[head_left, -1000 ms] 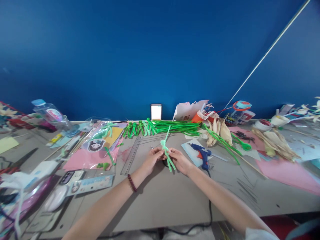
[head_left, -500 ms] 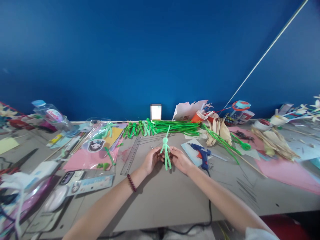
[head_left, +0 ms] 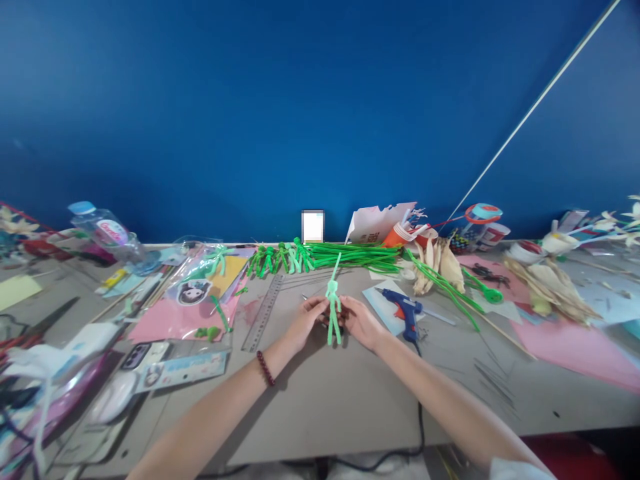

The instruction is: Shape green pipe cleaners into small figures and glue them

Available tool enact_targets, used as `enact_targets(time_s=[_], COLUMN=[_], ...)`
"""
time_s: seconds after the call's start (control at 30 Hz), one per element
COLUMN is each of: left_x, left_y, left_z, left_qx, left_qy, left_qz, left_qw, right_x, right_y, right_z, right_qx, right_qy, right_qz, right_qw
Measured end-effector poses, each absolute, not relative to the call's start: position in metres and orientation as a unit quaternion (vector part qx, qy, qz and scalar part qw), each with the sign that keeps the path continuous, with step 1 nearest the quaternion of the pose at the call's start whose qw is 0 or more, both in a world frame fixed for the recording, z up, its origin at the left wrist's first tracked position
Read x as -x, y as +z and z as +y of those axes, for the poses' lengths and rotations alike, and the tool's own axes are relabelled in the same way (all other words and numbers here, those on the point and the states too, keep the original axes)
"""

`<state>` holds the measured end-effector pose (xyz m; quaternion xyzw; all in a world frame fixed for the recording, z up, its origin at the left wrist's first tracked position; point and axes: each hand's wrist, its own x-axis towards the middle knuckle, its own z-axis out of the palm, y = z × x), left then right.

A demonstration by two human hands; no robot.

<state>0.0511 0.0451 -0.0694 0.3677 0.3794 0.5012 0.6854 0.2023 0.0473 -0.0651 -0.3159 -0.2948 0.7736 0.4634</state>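
Note:
A light green pipe-cleaner figure (head_left: 334, 313) is held upright between my two hands over the middle of the table. It has a round head with a straight stem above, two arms and two legs. My left hand (head_left: 309, 323) pinches its left side, a dark red bead bracelet on the wrist. On the other side, the fingers of my right hand (head_left: 359, 321) close on it. Beyond my hands, similar green figures (head_left: 283, 257) lie in a row beside a bundle of green pipe cleaners (head_left: 355, 256).
A blue glue gun (head_left: 409, 313) with a black cord lies right of my hands. To the left are a clear ruler (head_left: 263, 313), a plastic bag (head_left: 193, 273) over pink paper, and a bottle (head_left: 105, 228). Dried husks (head_left: 547, 287) and pink paper (head_left: 575, 350) lie at the right.
The figure's arms now sit closer to its body, and its legs have shifted slightly left and down. My hands remain around it with small finger movements.

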Motion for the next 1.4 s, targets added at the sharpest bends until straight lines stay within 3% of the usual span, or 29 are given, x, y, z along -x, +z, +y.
enact_targets(time_s=[0.33, 0.6, 0.8, 0.93, 1.13, 1.4], left_x=[-0.055, -0.046, -0.041, -0.042, -0.045, -0.046], left_y=[-0.067, -0.063, -0.060, -0.064, -0.061, -0.055], left_z=[0.044, 0.045, 0.046, 0.046, 0.046, 0.044], left_qx=[-0.372, -0.548, -0.629, -0.593, -0.455, -0.376], left_qy=[0.527, 0.515, 0.487, 0.487, 0.483, 0.468], left_qz=[0.425, 0.517, 0.496, 0.497, 0.432, 0.388], left_qw=[0.635, 0.409, 0.348, 0.405, 0.611, 0.699], right_x=[-0.197, -0.195, -0.196, -0.196, -0.200, -0.213], right_y=[-0.065, -0.067, -0.066, -0.067, -0.069, -0.070], right_z=[0.044, 0.044, 0.043, 0.044, 0.045, 0.048], right_qx=[0.330, 0.336, 0.349, 0.364, 0.393, 0.399], right_qy=[0.751, 0.748, 0.727, 0.679, 0.551, 0.321], right_qz=[-0.310, -0.310, -0.349, -0.392, -0.518, -0.723], right_qw=[0.480, 0.482, 0.477, 0.502, 0.523, 0.464])
